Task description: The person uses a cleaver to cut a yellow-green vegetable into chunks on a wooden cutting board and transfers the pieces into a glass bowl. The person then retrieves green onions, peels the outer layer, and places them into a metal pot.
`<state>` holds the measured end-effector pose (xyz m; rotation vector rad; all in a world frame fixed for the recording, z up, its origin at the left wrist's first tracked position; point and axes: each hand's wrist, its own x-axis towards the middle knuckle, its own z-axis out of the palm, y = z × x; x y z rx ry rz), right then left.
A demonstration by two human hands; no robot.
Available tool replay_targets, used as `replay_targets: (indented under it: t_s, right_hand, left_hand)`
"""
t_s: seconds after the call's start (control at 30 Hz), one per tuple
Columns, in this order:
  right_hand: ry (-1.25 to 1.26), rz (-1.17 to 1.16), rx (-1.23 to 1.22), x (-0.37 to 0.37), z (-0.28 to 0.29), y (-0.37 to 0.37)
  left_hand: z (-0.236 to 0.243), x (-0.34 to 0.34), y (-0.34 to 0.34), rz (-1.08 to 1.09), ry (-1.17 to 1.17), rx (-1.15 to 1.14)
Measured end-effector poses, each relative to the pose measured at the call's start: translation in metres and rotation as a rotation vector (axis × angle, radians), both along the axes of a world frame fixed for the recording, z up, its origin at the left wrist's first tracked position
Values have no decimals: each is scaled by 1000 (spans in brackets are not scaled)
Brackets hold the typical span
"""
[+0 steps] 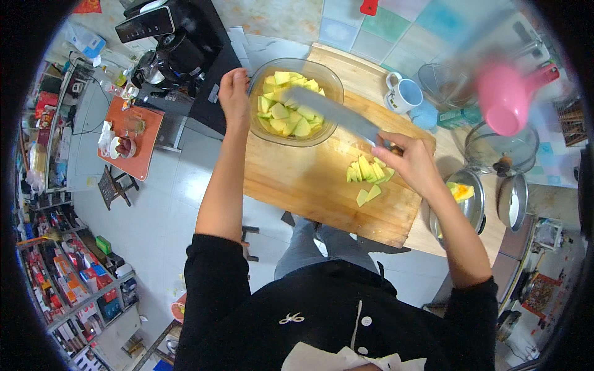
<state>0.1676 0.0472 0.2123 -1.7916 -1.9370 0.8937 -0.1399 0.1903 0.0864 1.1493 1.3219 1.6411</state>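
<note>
My right hand [405,154] grips a large cleaver [337,116], its blade angled over the glass dish [279,138], which is full of pale yellow-green cut pieces [278,111]. My left hand [235,99] has bent fingers at the dish's left edge; whether they grip the rim is unclear. The dish sits on a wooden cutting board [291,179]. More thin slices [365,168] lie on the board below the blade. A metal bowl [442,213] at the right holds a yellow chunk [460,191] with an orange middle.
A mug [403,96], pink scoop [504,99], clear bowl [520,142] and metal dish [513,201] stand along the right and back. A black coffee machine [185,68] stands upper left. An orange side table [142,154], stool [114,188] and crowded shelves [68,278] are at the left.
</note>
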Motion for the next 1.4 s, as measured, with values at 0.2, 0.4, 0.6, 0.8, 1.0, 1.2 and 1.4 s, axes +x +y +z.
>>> replay_targets:
  t_s: [0.2,0.4,0.6,0.8,1.0,1.2,1.4]
  right_hand:
    - [1025,-403,-366,-69,-31,54]
    - [1157,-507,-374,-94,-39,66]
    - [1258,-503,-359,-45,-35,30]
    - [892,-860,-203,32,-67,-108]
    - [468,-1071,-135,58,-104,-179]
    - [839,-1107,-245,75,-129,-202]
    - [1175,-1165,-396,61,-162,-216]
  left_hand:
    - [17,60,-62,-124,166,113]
    - [-1,70,-71,-326,981,81]
    - [8,54,-72,-132,638,51]
    - [10,128,-137,-798,523,-26]
    - [-49,266,-105,-947,1022,358]
    - [-71,263,-98,-1314,977,266]
    - [-73,203,-138,-873,833,134]
